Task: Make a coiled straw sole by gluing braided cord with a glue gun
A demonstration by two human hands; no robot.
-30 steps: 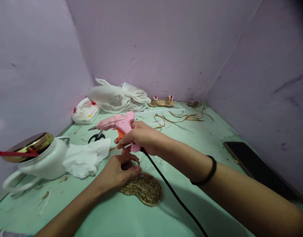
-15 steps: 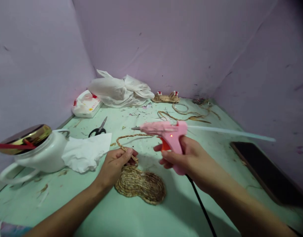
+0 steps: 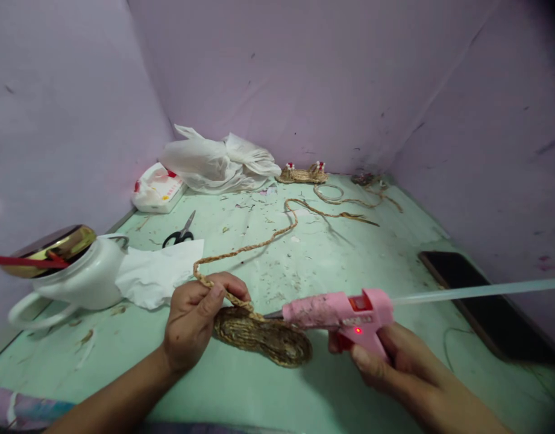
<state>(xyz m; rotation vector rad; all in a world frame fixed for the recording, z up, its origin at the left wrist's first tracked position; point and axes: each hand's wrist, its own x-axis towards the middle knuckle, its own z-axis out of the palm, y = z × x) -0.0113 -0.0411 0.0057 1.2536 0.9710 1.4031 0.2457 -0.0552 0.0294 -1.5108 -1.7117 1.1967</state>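
Observation:
Pinched in my left hand (image 3: pixel 200 322) is a braided straw cord (image 3: pixel 254 246), which trails back across the table in a curve. Below the fingers is a coiled straw piece (image 3: pixel 270 346), long and rounded at its ends, tilted slightly; the cord lies along its top edge. My right hand (image 3: pixel 404 361) grips a pink glue gun (image 3: pixel 335 313) with a lit red light. The gun's metal nozzle is at the upper edge of the coiled piece, by the cord. A long, clear glue stick (image 3: pixel 476 292) sticks out of the gun's back.
Scissors (image 3: pixel 181 232), white paper (image 3: pixel 162 271) and a white teapot (image 3: pixel 85 283) with a gold lid lie left. Behind are a plastic bag (image 3: pixel 223 163), a tissue pack (image 3: pixel 157 190) and a beaded straw piece (image 3: pixel 302 175). A phone (image 3: pixel 480 301) lies right.
My right hand has brought the glue gun down and right, its nozzle now at the coiled piece. My left hand has shifted left with the cord, and the coiled piece has tilted.

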